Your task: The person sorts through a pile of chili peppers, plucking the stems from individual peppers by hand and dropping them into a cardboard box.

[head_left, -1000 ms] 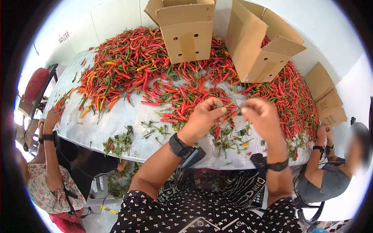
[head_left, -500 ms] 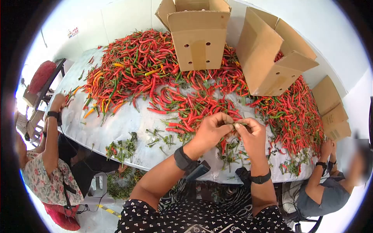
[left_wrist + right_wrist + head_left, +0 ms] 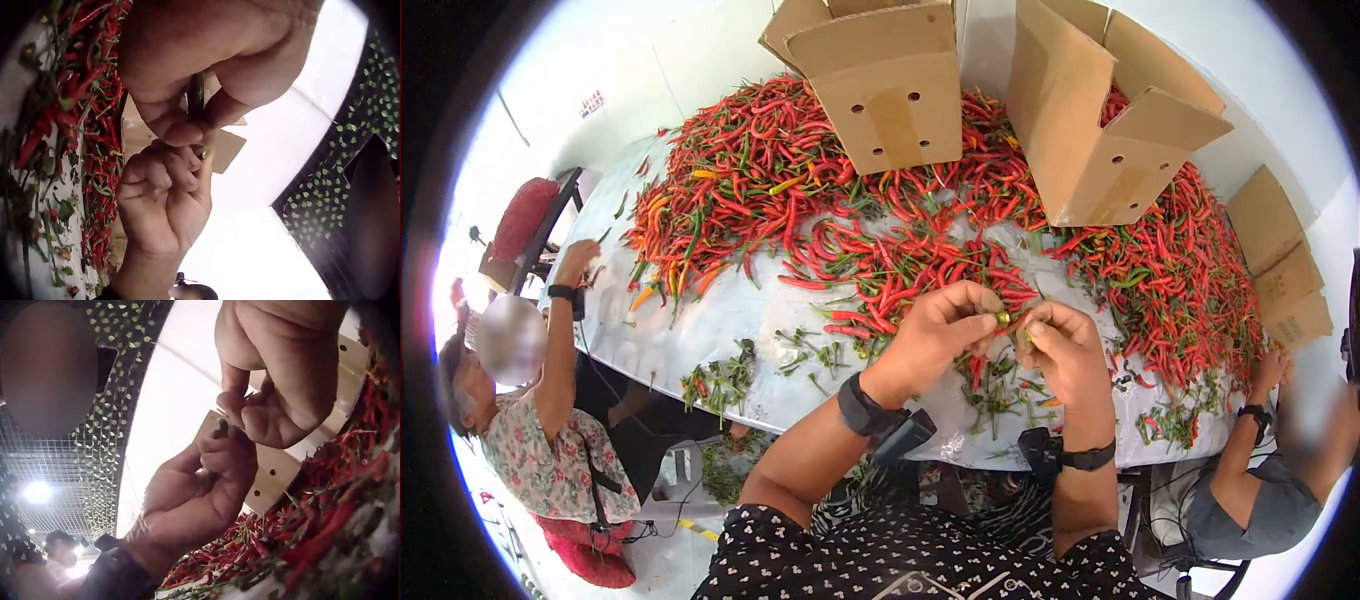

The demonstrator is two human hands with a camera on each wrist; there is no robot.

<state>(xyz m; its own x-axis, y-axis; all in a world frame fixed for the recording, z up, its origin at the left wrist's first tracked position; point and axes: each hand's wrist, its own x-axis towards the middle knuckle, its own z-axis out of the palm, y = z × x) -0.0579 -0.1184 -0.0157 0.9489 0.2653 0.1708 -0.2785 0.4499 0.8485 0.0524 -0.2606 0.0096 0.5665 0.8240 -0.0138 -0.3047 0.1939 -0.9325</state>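
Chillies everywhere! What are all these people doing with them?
A person holds one green chilli up over the table. The left hand pinches it, and the fingers of the right hand pinch its end. Behind the hands lies a big pile of red chillies around two open cardboard boxes. Loose green stems lie on the near part of the table. Two more people sit at its ends, hands on the chillies.

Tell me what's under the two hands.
Loose green stems and red chilies lie on the table under the left hand and right hand, which pinch a green chili; what the palms cover is hidden.
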